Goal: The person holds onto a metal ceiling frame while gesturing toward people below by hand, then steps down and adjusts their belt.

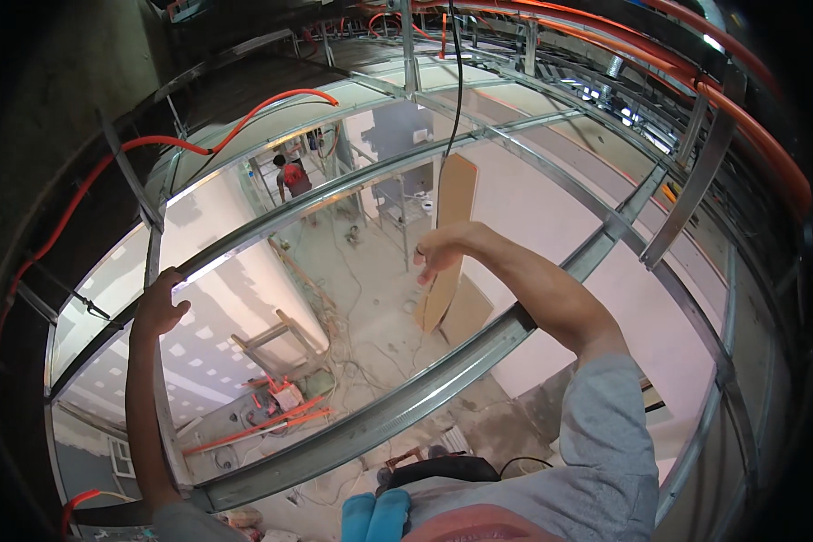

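My left hand is at the left, its fingers hooked over a long metal ceiling channel with the thumb standing away from it. My right arm reaches over the nearer metal channel, and my right hand hangs in the opening between the two channels, its fingers bent downward. A thin black cable drops from above and meets my right hand. Whatever lies between those fingers is hidden. Behind that hand, lower down, a long brown board stands on end.
Metal framing surrounds the opening, with crossing bars at the right. Orange conduit runs at the upper right and upper left. On the floor far below are a wooden frame, tools and cables. A person in red stands at the back.
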Demonstrator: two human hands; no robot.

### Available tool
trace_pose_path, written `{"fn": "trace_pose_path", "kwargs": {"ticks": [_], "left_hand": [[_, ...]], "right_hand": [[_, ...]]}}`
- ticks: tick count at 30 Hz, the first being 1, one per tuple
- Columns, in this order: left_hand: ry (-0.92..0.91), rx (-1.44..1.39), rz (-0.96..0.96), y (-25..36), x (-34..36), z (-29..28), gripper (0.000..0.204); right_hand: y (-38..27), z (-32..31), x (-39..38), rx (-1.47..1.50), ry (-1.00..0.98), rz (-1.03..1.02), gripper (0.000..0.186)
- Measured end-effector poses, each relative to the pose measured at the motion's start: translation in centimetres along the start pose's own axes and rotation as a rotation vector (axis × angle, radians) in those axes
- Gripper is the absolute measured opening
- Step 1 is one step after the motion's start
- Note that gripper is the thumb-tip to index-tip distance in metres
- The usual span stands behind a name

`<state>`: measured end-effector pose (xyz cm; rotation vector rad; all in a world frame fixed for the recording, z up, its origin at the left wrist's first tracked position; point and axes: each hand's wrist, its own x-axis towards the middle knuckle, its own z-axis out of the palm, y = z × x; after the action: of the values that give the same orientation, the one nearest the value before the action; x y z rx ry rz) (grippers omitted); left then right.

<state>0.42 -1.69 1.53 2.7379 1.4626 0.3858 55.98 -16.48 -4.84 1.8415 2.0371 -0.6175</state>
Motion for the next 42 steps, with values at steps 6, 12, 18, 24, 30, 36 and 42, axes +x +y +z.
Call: {"fn": "trace_pose_path", "kwargs": {"ticks": [6, 12, 18, 24, 30, 36, 42], "left_hand": [[0.013, -0.034, 0.027, 0.1, 0.2, 0.0, 0.054], [0.015, 0.001, 0.024, 0.3, 0.2, -0.2, 0.053], [-0.007, 0.039, -0.009, 1.0, -0.1, -0.6, 0.054], [0.05, 0.047, 0.023, 1.1, -0.3, -0.4, 0.052], [0.052, 0.039, 0.049, 0.3, -0.1, 0.0, 0.051], [0.056, 0.05, 0.065, 0.1, 0.0, 0.0, 0.051], [0.029, 0.06, 0.023, 0.7, -0.2, -0.3, 0.051]], "right_hand": [[0.5, 0.2, 0.2, 0.031, 0.013, 0.011, 0.068], [0.5, -0.1, 0.2, 0.06, -0.027, 0.045, 0.074], [-0.8, -0.7, -1.0, 0.027, -0.03, 0.024, 0.074], [-1.0, -0.7, -1.4, 0.061, -0.04, 0.027, 0.076], [-1.3, -1.1, -1.7, 0.071, -0.066, 0.031, 0.076], [-1.4, -1.3, -2.1, 0.072, -0.065, 0.047, 0.077], [-1.4, -1.2, -1.8, 0.056, -0.075, 0.036, 0.079]]}}
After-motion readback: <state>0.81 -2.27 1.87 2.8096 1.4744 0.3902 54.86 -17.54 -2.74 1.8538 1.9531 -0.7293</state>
